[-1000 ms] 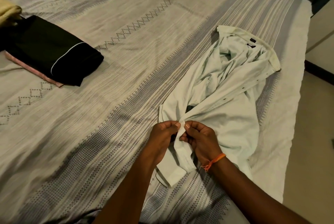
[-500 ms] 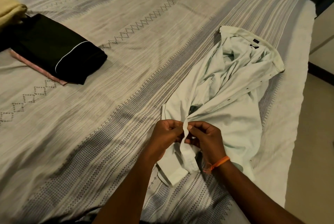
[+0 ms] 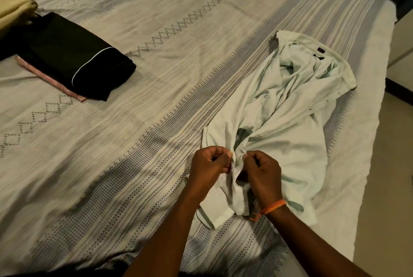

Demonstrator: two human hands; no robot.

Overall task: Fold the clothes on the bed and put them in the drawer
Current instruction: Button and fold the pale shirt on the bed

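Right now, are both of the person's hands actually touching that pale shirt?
Touching. The head view shows the left hand and right hand each pinching a bunched edge of the pale shirt between thumb and fingers.

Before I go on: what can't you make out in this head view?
- Drawer: not in frame.
- Yellow cloth: cut off by the left edge.
- Pink garment: mostly covered by the black garment.
- Shirt placket: hidden between left hand and right hand.
- Collar label: too small to read.
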